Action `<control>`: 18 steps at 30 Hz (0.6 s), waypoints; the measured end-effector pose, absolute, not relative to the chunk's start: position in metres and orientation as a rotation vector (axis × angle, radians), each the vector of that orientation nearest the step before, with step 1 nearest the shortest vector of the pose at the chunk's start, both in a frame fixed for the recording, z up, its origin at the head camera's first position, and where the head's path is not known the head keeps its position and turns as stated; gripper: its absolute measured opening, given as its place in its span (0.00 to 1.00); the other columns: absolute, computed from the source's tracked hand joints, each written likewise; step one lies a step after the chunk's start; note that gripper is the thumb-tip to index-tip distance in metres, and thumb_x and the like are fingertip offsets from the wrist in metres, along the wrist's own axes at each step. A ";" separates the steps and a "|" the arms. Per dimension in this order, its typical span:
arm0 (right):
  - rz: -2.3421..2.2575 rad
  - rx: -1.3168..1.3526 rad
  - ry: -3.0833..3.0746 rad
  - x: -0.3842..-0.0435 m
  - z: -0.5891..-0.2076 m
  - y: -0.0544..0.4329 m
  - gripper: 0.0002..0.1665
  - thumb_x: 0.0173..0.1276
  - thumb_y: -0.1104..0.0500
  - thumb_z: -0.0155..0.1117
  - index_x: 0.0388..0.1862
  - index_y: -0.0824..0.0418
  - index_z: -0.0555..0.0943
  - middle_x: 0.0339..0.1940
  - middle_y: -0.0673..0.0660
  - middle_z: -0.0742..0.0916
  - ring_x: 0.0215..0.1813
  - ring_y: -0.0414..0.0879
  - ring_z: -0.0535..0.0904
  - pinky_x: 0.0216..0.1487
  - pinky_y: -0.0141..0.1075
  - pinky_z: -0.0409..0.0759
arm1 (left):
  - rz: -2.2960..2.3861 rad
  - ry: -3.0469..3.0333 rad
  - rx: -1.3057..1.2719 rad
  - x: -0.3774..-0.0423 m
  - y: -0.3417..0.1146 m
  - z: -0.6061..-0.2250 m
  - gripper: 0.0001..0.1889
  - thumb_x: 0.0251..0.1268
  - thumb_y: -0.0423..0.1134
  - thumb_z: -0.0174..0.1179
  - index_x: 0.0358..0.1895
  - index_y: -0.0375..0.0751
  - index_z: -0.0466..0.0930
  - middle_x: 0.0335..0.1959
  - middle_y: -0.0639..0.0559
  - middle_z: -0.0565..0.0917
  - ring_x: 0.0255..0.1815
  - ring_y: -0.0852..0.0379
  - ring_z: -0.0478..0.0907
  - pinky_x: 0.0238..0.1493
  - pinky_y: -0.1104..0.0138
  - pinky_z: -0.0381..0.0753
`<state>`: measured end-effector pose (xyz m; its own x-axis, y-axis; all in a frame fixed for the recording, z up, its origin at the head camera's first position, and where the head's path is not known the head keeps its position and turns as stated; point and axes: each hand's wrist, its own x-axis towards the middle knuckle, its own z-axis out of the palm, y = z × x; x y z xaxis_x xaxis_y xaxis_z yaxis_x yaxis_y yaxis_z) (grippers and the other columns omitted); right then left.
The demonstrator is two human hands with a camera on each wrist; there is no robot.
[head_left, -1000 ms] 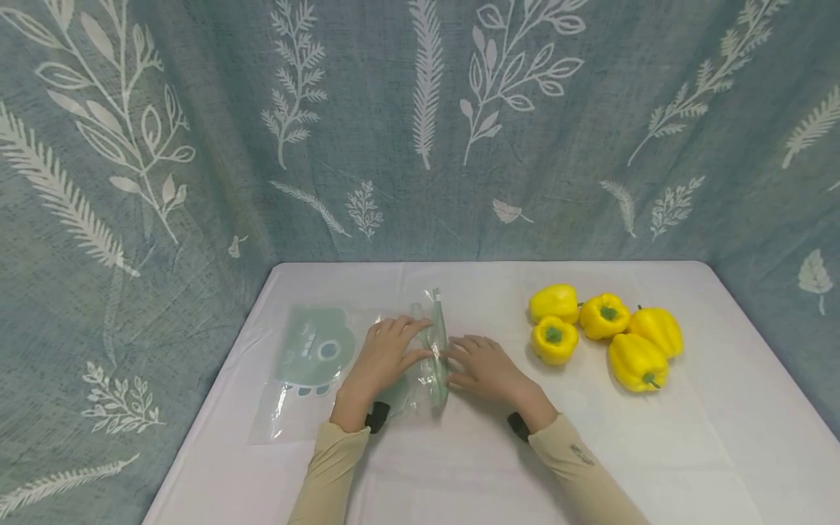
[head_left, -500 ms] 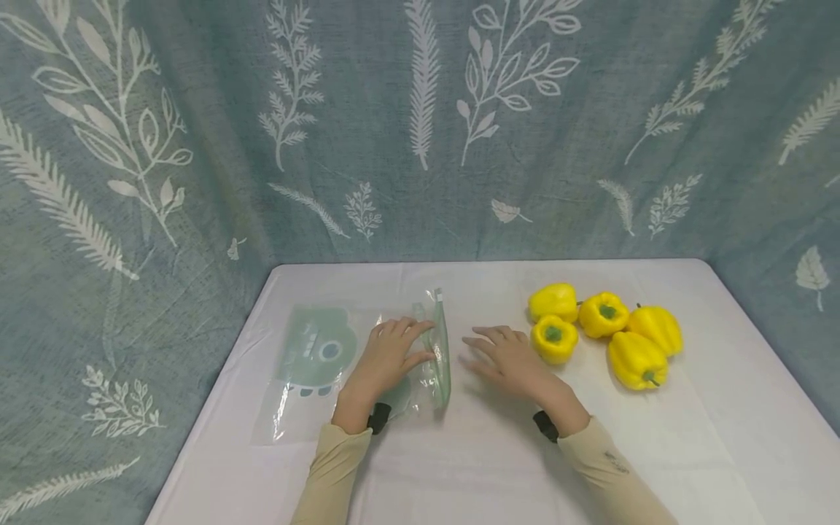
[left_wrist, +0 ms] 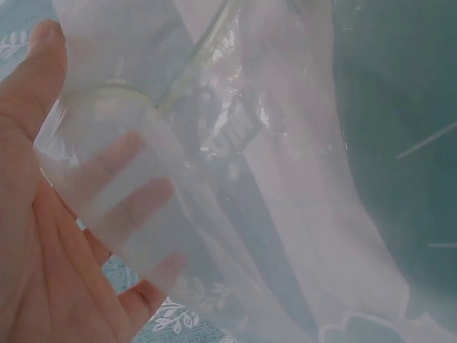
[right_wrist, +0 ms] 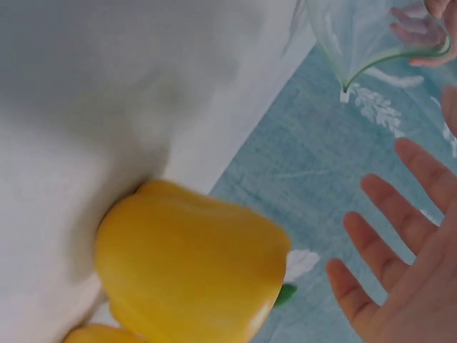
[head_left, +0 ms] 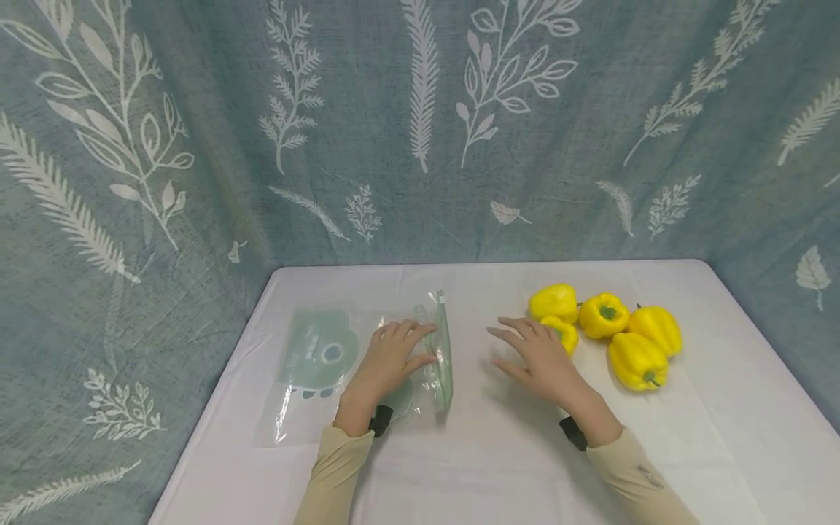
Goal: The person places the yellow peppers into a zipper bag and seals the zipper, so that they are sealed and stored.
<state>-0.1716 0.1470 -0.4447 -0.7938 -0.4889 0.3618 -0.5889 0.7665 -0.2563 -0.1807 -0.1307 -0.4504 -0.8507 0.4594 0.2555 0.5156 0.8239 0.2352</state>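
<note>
A clear zip bag (head_left: 275, 423) with a pale green cartoon print lies flat on the left of the table, its green-edged mouth (head_left: 443, 364) standing up toward the right. My left hand (head_left: 387, 357) is at that mouth, thumb and fingers spread apart; in the left wrist view its fingers (left_wrist: 136, 204) show through the clear film. My right hand (head_left: 541, 357) hovers with spread, slightly bent fingers, holding nothing. It is beside the nearest yellow bell pepper (right_wrist: 193, 257), partly covering that pepper in the head view.
Several more yellow bell peppers (head_left: 638, 362) are grouped at the right, stems pointing different ways. A white cloth covers the table (head_left: 459, 474). Behind and at the sides hangs a blue-green curtain (head_left: 394, 131) with white leaf patterns.
My right hand has left the bag's mouth and moved right to the peppers. My left hand has stayed at the bag, almost still.
</note>
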 end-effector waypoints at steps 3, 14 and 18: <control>0.522 0.805 -2.657 -0.171 -0.442 0.154 0.28 0.63 0.47 0.62 0.61 0.51 0.73 0.62 0.56 0.74 0.62 0.56 0.67 0.57 0.56 0.64 | -0.446 -2.808 -0.765 -0.180 -0.131 -0.450 0.28 0.61 0.58 0.52 0.63 0.54 0.67 0.53 0.48 0.73 0.54 0.45 0.69 0.58 0.46 0.64; 0.596 0.686 -2.500 -0.169 -0.441 0.190 0.28 0.56 0.54 0.69 0.57 0.54 0.76 0.60 0.58 0.74 0.60 0.57 0.67 0.54 0.55 0.64 | -0.441 -2.788 -0.778 -0.180 -0.130 -0.450 0.27 0.60 0.58 0.53 0.62 0.55 0.68 0.52 0.49 0.74 0.54 0.45 0.69 0.58 0.46 0.64; 0.605 0.641 -2.484 -0.168 -0.440 0.204 0.30 0.55 0.55 0.70 0.58 0.55 0.75 0.58 0.61 0.75 0.59 0.59 0.67 0.55 0.57 0.62 | -0.452 -2.796 -0.787 -0.180 -0.130 -0.450 0.27 0.61 0.57 0.53 0.63 0.54 0.67 0.52 0.48 0.74 0.54 0.45 0.69 0.58 0.46 0.64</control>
<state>-0.1682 0.2045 -0.4397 -0.7638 -0.3184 0.5614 -0.5408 0.7905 -0.2874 -0.1801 -0.1298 -0.4504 -0.8378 0.4730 0.2726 0.5348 0.8114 0.2359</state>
